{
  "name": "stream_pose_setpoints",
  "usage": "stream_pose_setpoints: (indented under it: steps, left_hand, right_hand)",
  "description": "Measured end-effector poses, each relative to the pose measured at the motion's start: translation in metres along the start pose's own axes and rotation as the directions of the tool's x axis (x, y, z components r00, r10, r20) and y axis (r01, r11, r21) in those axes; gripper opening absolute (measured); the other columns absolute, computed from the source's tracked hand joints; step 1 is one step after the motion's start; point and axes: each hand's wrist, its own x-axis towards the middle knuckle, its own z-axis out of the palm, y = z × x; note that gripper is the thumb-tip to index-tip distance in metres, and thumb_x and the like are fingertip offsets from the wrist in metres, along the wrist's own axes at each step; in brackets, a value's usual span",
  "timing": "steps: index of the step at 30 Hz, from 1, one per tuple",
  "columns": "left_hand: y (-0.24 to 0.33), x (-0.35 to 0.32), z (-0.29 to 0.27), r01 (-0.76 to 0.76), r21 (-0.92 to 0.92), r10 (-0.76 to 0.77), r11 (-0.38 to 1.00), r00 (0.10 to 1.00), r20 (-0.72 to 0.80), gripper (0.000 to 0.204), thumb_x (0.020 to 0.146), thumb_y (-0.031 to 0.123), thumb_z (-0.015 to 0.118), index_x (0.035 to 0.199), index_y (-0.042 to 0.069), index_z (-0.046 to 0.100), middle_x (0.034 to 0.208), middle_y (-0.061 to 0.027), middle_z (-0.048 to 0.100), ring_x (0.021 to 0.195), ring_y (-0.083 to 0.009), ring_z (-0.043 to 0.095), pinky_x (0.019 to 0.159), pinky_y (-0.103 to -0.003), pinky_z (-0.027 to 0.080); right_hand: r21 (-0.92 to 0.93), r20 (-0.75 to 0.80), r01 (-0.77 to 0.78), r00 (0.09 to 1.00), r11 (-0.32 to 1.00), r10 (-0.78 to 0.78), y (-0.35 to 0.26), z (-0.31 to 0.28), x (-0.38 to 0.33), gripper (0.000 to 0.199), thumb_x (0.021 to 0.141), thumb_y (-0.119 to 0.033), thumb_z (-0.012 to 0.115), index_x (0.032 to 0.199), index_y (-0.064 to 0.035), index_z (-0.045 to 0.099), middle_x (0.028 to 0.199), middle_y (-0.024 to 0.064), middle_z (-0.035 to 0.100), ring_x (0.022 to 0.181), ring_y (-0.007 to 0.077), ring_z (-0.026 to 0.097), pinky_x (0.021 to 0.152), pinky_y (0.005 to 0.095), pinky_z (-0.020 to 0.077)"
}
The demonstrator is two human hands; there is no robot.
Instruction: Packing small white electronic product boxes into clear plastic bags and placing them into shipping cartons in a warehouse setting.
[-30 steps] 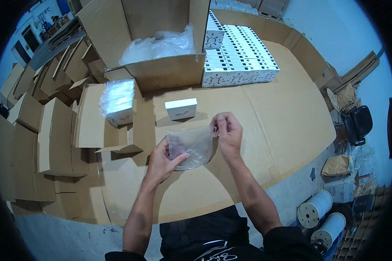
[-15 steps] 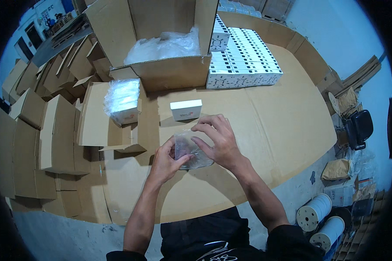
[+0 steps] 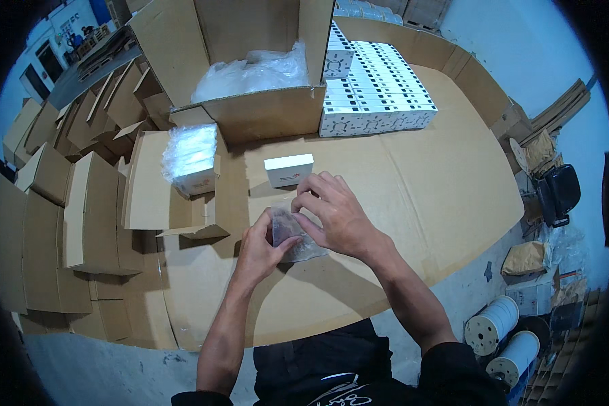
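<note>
A clear bubble-wrap bag is held above the cardboard-covered table, its lower edge hanging towards me. My left hand grips the bag's left side, thumb across the front and fingers behind. The fingers of my right hand pinch at the bag's upper right edge. Just beyond the hands, a small white box stands on the table. To the left, an open carton holds several white boxes in bubble wrap.
A large open carton at the back contains more clear bubble-wrap bags. Rows of patterned white boxes are stacked to its right. Several open cardboard cartons crowd the left side. Cable spools stand on the floor at right.
My right hand has shifted slightly left and its fingers have closed on the bag's upper edge. The bag's right part has folded inward. My left hand keeps its hold.
</note>
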Motion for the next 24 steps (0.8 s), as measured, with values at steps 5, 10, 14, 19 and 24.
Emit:
stream_pose_setpoints:
  steps: [5,10,14,19,24]
  left_hand:
    - [0.002,-0.002,0.000,0.016,-0.023,-0.016,1.000,1.000,0.027,0.047,0.083,0.009,0.085,0.121,0.001,0.060,0.099,-0.0117,0.073,0.092,-0.0166,0.071,0.082,-0.034,0.058]
    - [0.006,-0.002,0.000,-0.001,-0.032,0.002,0.999,0.999,0.033,0.046,0.083,0.011,0.085,0.121,0.002,0.060,0.100,-0.0130,0.073,0.092,-0.0173,0.071,0.082,-0.035,0.058]
    - [0.000,-0.002,0.001,-0.023,-0.018,0.023,1.000,0.999,0.042,0.048,0.083,0.012,0.085,0.123,0.003,0.060,0.101,-0.0133,0.073,0.091,-0.0201,0.071,0.082,-0.037,0.057]
    - [0.007,-0.001,0.000,-0.038,0.008,0.038,0.999,0.998,0.047,0.048,0.083,0.012,0.084,0.123,0.003,0.059,0.102,-0.0141,0.073,0.091,-0.0227,0.072,0.082,-0.037,0.058]
    - [0.010,0.001,-0.001,0.034,0.011,-0.034,0.999,0.999,-0.011,0.049,0.083,0.007,0.083,0.123,0.001,0.055,0.102,-0.0158,0.073,0.096,-0.0229,0.073,0.083,-0.038,0.058]
  right_hand:
    - [-0.055,-0.017,-0.002,1.000,0.998,0.001,0.003,0.000,0.003,0.023,0.081,-0.012,0.078,0.100,-0.0087,0.065,0.107,0.0076,0.058,0.102,0.0263,0.056,0.084,0.0408,0.0442]
    - [-0.079,0.015,0.002,1.000,0.997,-0.001,0.006,0.004,0.004,0.023,0.082,-0.014,0.078,0.100,-0.0091,0.065,0.107,0.0075,0.057,0.103,0.0264,0.056,0.085,0.0413,0.0436]
    - [-0.088,0.016,0.024,1.000,0.996,-0.022,0.007,0.005,0.007,0.020,0.083,-0.016,0.077,0.098,-0.0084,0.066,0.106,0.0078,0.057,0.103,0.0262,0.055,0.086,0.0406,0.0429]
    - [-0.075,0.033,0.047,0.998,0.996,-0.044,0.009,0.006,0.007,0.017,0.084,-0.016,0.074,0.095,-0.0070,0.065,0.106,0.0089,0.056,0.104,0.0266,0.054,0.086,0.0405,0.0427]
    - [-0.042,0.014,0.083,0.997,0.996,-0.082,0.005,-0.004,0.013,0.015,0.079,-0.006,0.072,0.089,-0.0061,0.061,0.098,0.0103,0.059,0.094,0.0285,0.057,0.081,0.0418,0.0462]
